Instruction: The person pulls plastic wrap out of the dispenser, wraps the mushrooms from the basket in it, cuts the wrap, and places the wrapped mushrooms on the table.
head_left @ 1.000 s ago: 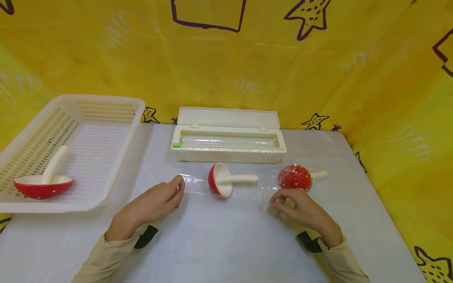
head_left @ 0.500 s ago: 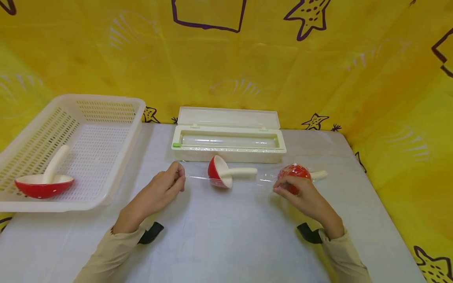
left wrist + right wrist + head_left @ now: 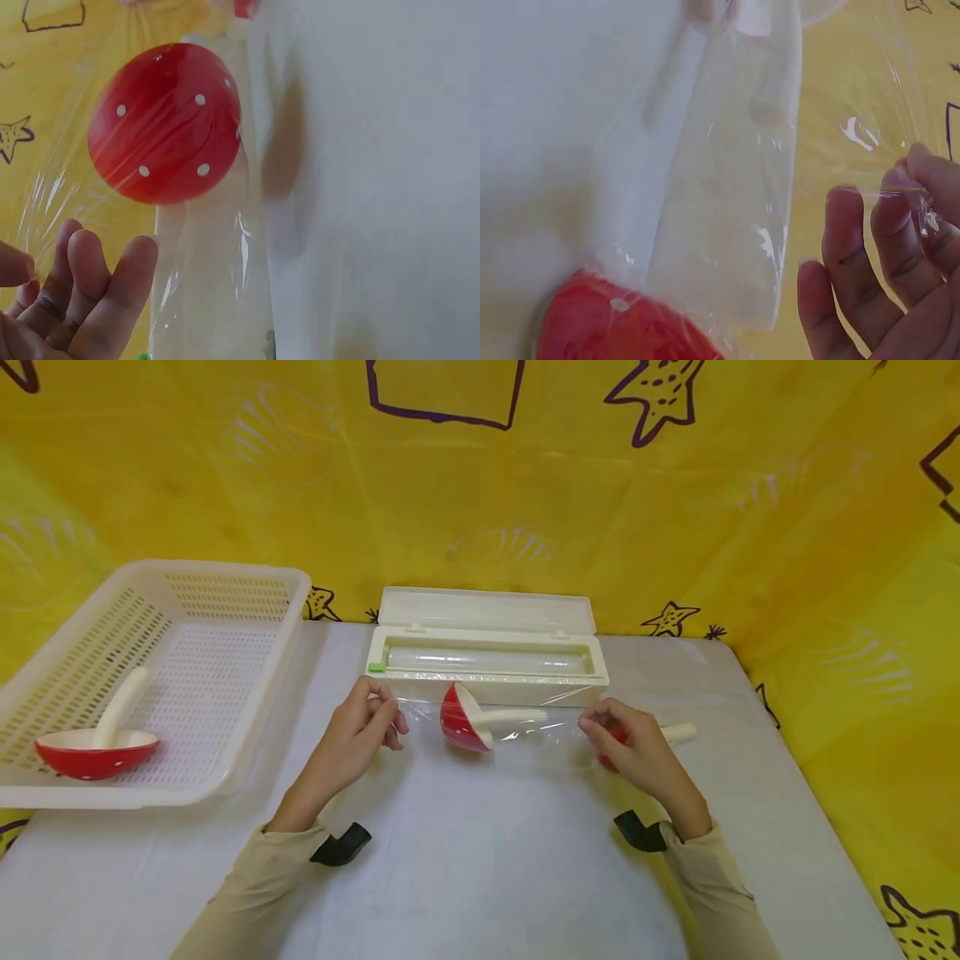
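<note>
A red ladle with white dots, a white inside and a white handle is tilted in the middle of the head view, before the cling film box. Clear cling film spans beneath and across it between both hands. At the film's left end, my left hand pinches it between thumb and index finger, other fingers loosely bent. My right hand pinches the right end; the right wrist view shows film bunched at the fingertips. Behind the right hand lies another red ladle, film-wrapped and partly hidden.
An open white cling film box holding a roll stands at the back, its green tab on the left. To the left, a white perforated basket contains a third red ladle. A yellow patterned cloth hangs behind and at the right.
Both hands have moved up and away from the body, lifting the film. The middle ladle has shifted slightly back and tilted further. The right hand now covers more of the wrapped ladle.
</note>
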Tool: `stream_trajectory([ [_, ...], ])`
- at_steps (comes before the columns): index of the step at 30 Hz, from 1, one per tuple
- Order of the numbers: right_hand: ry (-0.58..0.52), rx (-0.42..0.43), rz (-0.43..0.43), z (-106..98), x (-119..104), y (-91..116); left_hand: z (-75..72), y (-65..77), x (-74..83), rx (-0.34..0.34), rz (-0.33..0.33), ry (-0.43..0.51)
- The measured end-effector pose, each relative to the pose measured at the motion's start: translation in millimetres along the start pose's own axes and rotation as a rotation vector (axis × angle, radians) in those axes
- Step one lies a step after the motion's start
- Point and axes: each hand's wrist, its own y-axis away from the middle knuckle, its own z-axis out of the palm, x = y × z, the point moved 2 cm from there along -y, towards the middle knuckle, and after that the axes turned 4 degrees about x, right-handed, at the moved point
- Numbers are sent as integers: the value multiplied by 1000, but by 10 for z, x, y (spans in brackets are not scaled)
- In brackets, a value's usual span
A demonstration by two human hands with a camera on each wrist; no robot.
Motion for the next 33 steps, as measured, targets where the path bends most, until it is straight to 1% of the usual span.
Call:
stream_trajectory([
  [4, -24, 36, 69, 16, -5, -93, 47, -69, 31, 31, -35, 178],
  [7, -43, 67, 109, 33, -3, -170, 83, -123, 44, 57, -47, 266],
  [10, -19, 111, 133, 56, 0, -246, 121, -178, 39, 80, -66, 342],
  [14, 26, 197, 124, 92, -8, -339, 178, -238, 41, 104, -114, 465],
  [18, 27, 287, 93, 138, -30, -431, 241, -289, 49, 130, -182, 585],
  [23, 63, 414, 81, 210, -34, -531, 322, -344, 34, 157, -242, 662],
  [25, 63, 444, 92, 243, -24, -554, 354, -360, 13, 166, -259, 676],
  [27, 25, 445, 116, 283, -13, -565, 387, -372, -9, 175, -268, 677],
  [28, -23, 426, 140, 312, -3, -566, 402, -375, -21, 179, -270, 677],
  [31, -171, 337, 230, 409, 34, -568, 444, -380, -46, 192, -263, 672],
  [33, -245, 277, 275, 468, 43, -573, 470, -382, -53, 199, -254, 667],
])
